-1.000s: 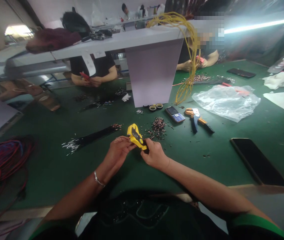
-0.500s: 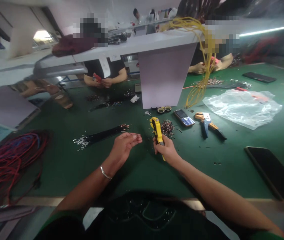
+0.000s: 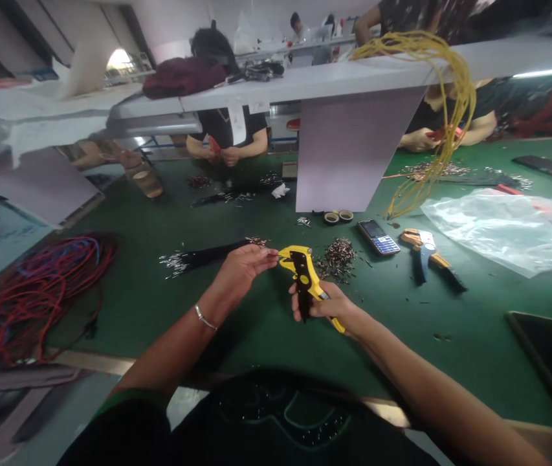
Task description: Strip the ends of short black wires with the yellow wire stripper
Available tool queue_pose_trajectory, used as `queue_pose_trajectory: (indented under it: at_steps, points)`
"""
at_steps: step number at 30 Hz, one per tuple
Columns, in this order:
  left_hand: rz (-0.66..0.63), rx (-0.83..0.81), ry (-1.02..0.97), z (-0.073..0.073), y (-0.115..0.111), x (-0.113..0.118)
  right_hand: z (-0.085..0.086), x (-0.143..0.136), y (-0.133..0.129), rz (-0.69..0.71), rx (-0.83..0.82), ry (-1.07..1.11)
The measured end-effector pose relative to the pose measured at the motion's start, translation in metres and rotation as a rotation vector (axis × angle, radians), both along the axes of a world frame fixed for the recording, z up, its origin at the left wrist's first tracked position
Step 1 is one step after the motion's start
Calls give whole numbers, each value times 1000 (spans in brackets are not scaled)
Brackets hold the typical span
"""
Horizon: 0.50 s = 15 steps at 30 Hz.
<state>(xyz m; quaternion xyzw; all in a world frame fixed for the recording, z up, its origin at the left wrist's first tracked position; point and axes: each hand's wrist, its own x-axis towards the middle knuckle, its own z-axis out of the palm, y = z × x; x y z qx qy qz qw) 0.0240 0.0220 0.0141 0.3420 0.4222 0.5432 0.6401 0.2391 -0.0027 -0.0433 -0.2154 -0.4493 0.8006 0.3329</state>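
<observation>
My right hand [image 3: 327, 301] is wrapped round the handles of a yellow and black wire stripper [image 3: 303, 268], whose jaws point left. My left hand [image 3: 244, 268] is closed in a pinch right at those jaws; the thin wire between its fingertips barely shows. Behind the left hand lies a bundle of black wires [image 3: 208, 255], with silvery ends at the left and coppery ends at the right. A pile of small dark and coppery scraps [image 3: 338, 257] sits just beyond the right hand.
Right of the scraps are a keypad phone [image 3: 378, 237], a second stripper with orange and blue handles [image 3: 431, 255], a clear plastic bag [image 3: 508, 226] and a black smartphone [image 3: 547, 362]. Tape rolls [image 3: 338, 217] lie by the partition [image 3: 343, 155]. Red and blue cable [image 3: 47, 291] is coiled left. Co-workers sit opposite.
My right hand has turned the wire stripper so its jaws face left, and they have come up to my left fingertips. The whole view has shifted, moving the table things rightward.
</observation>
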Motion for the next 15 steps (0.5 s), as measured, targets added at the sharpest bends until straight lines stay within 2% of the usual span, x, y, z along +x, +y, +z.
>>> queue_pose_trajectory:
  at_steps: [4, 10, 15]
  points:
    - [-48, -50, -43, -4, 0, 0, 5, 0, -2, 16, -8, 43]
    - [-50, -110, -70, -4, -1, 2, 9, 0, -6, 63, 4, 27]
    - [-35, -121, -70, -2, -3, 3, 10, -2, -9, 27, 10, -2]
